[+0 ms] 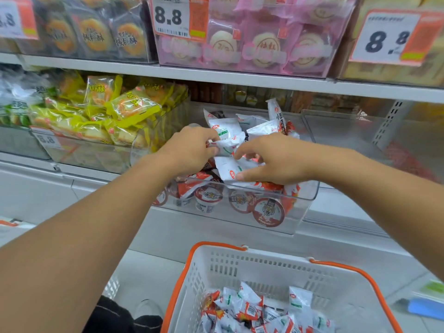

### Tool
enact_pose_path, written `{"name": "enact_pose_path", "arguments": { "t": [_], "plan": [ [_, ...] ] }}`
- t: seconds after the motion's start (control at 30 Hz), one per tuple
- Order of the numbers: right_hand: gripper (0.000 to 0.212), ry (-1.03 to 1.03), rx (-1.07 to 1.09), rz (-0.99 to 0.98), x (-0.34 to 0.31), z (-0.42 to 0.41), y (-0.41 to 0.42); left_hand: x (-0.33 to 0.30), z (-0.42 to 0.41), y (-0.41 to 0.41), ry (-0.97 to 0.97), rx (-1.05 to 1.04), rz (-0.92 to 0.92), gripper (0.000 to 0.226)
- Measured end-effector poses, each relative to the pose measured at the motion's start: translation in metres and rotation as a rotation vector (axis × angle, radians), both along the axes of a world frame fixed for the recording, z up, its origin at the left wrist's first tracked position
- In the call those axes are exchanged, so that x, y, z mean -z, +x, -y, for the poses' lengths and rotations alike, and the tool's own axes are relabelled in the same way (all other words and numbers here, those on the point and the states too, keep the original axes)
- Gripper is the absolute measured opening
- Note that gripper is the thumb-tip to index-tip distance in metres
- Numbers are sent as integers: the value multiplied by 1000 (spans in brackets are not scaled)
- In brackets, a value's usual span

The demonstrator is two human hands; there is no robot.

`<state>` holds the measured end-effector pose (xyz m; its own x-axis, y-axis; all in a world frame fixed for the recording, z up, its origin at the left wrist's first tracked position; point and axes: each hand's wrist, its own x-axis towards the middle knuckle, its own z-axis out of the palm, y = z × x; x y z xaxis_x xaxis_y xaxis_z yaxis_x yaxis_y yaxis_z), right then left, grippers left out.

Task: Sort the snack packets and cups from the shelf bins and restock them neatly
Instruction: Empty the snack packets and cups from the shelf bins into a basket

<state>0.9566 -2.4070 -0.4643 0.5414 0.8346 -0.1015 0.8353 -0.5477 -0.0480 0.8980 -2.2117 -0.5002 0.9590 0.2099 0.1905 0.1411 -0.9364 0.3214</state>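
A clear shelf bin holds white snack packets, red-orange packets and several small cups with tiger lids along its front. My left hand reaches into the bin and grips white packets in its curled fingers. My right hand pinches another white packet between thumb and fingers, just above the cups. More white packets stand behind both hands. Below, a white basket with orange handles holds a heap of white and red packets.
Left of the bin, another clear bin is piled with yellow-wrapped cakes. A clear bin stands to the right. The shelf above carries pastry boxes with 8.8 price tags. A blue object lies on the floor at right.
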Motion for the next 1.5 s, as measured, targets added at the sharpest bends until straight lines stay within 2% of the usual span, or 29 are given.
{"name": "enact_pose_path", "arguments": {
  "t": [0.07,0.17,0.23,0.33,0.4,0.57,0.6,0.67,0.7,0.77,0.83,0.93,1.0,1.07,1.1,1.17,1.23,1.3,1.4,1.47,1.5],
  "plan": [
    [62,-44,-1,46,2,-11,5,3,-4,0,16,-19,61,16],
    [73,-85,4,167,-9,-13,7,6,-8,1,2,-57,168,27],
    [79,-181,40,250,-21,-4,8,6,-9,0,12,-84,225,32],
    [84,-388,132,293,-26,5,14,3,-6,-3,-29,-79,219,30],
    [81,-422,130,268,-19,4,19,2,-2,-5,-77,-35,166,28],
    [86,-316,47,115,-4,-10,21,-1,14,-12,-160,29,103,25],
    [74,-280,23,66,1,-13,19,-1,15,-13,-170,30,106,25],
    [22,-154,-7,68,12,-18,20,0,15,-13,-187,13,135,26],
    [7,-84,-6,106,14,-18,23,1,15,-12,-198,-4,162,27],
    [17,31,12,167,3,-14,24,-1,13,-11,-196,-31,285,30],
    [14,213,17,201,-21,-3,20,-8,12,-13,-220,-13,443,26],
    [12,472,-53,202,-61,30,-7,-28,23,-27,-461,156,527,19],
    [13,547,-95,218,-76,59,-30,-39,39,-44,-569,294,476,18],
    [6,569,-120,189,-82,90,-43,-42,54,-60,-577,404,386,19],
    [5,571,-125,127,-80,103,-46,-41,59,-66,-592,444,305,21],
    [17,523,-98,-109,-61,123,-47,-34,66,-73,-581,507,72,29],
    [22,402,-56,-390,-19,135,-51,-17,75,-75,-467,570,-189,29],
    [24,243,-1,-537,37,142,-50,13,90,-74,-295,598,-376,24],
    [22,-33,44,-554,118,144,-52,76,117,-75,72,598,-506,24],
    [14,-205,92,-539,152,143,-60,106,134,-81,190,566,-654,17],
    [24,-287,123,-573,164,142,-63,114,140,-83,213,555,-735,18]
  ]
}}
